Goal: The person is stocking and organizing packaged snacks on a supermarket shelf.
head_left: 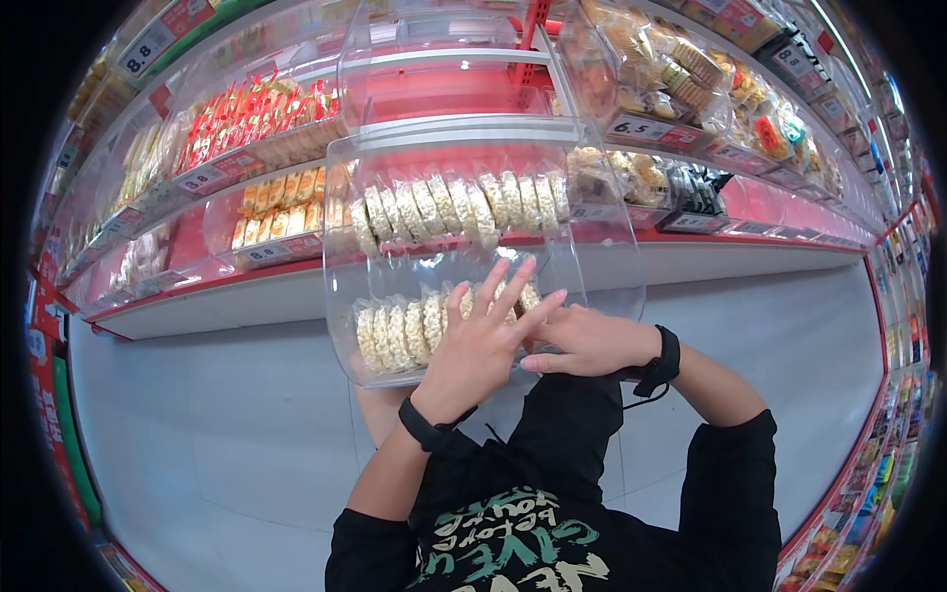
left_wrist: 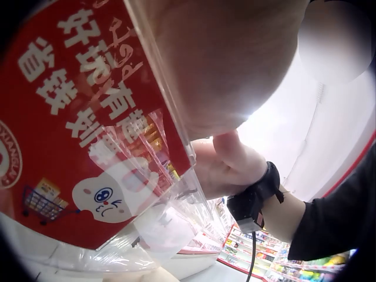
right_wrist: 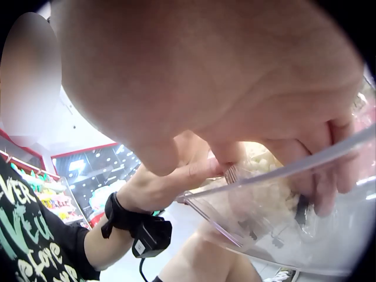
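In the head view a clear plastic bin [head_left: 345, 340] holds a row of wrapped, round puffed cakes [head_left: 400, 335]. The left hand [head_left: 478, 335] lies over the right part of this row with its fingers spread. Beside it, the right hand [head_left: 592, 340] reaches over the bin's front right corner, its fingertips partly hidden behind the left hand. In the right wrist view the right hand's fingers [right_wrist: 323, 170] reach down inside the clear wall near the wrapped cakes [right_wrist: 264, 164]. A second row of cakes [head_left: 459, 209] stands in the bin section behind.
Shelves of packaged snacks with price tags [head_left: 651, 128] run left and right behind the bin. The white shelf base [head_left: 217, 314] stands on a grey floor [head_left: 217, 424]. A red printed sign [left_wrist: 64, 123] is close to the left wrist camera. More goods line the right side.
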`<state>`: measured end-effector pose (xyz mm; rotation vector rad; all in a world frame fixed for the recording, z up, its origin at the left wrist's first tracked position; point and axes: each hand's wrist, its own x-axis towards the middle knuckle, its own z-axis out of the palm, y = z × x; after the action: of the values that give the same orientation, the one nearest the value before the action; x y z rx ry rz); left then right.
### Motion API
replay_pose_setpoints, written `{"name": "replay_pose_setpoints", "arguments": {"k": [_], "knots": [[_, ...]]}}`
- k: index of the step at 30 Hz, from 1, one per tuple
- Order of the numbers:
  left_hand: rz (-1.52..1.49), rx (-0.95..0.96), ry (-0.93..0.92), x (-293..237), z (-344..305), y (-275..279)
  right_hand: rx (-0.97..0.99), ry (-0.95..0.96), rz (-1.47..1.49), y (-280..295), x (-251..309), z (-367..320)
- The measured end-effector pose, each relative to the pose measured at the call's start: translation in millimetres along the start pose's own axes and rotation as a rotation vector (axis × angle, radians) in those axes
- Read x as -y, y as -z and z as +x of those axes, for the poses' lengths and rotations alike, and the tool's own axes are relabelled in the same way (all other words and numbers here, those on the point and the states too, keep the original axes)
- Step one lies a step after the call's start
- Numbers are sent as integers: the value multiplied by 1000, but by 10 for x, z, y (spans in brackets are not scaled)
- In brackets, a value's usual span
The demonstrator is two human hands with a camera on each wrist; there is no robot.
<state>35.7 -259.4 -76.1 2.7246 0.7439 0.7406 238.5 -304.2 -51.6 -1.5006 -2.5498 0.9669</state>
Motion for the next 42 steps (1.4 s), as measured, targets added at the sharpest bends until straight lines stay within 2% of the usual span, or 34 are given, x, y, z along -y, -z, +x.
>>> {"name": "replay_pose_setpoints", "arguments": {"k": [2,4,7,9,10,11,13,15,19,22,23,26,27,30,33,35,36,37,40,42], "knots": [[33,105,-59,36,-15,7,-11,75,30,3,-61,-28],[8,113,-19,21,-17,-15,-26,179,41,104,-31,-47],[2,90,4,28,-9,-44,228,43,133,704,199,-138],[11,87,3,29,-17,-38,-70,83,106,1000,194,-80],[16,94,2,26,-16,-31,-369,171,20,1044,99,43],[20,101,0,20,-15,-27,-481,-34,-67,1146,78,85],[27,90,5,6,-23,-50,-582,-121,-471,1211,-432,376],[37,87,0,8,-16,-45,-405,-309,-572,1228,-686,681],[33,88,1,7,-22,-44,-168,-595,-484,1346,-525,987],[29,84,4,9,-31,-49,-29,-598,-450,1445,-517,973],[24,81,7,11,-32,-53,80,-628,-363,1532,-527,970],[46,82,0,0,-17,-42,55,-554,-245,1532,-627,886],[42,84,-2,-5,-17,-50,-1,-584,-242,1523,-549,828],[43,78,-6,3,-6,-52,26,-607,-280,1559,-496,799],[46,67,-4,8,-24,-62,-126,-594,-371,1550,-484,737],[42,65,-8,16,-28,-67,-196,-567,-360,1386,-803,795],[31,66,-2,13,-32,-72,-240,-554,-355,1377,-727,806],[21,69,0,11,-30,-71,-241,-595,-324,1387,-503,729],[17,73,-1,4,-20,-62,-291,-616,-347,1256,-620,927],[18,70,-1,7,-27,-59,-247,-665,-280,1310,-545,922]]}}
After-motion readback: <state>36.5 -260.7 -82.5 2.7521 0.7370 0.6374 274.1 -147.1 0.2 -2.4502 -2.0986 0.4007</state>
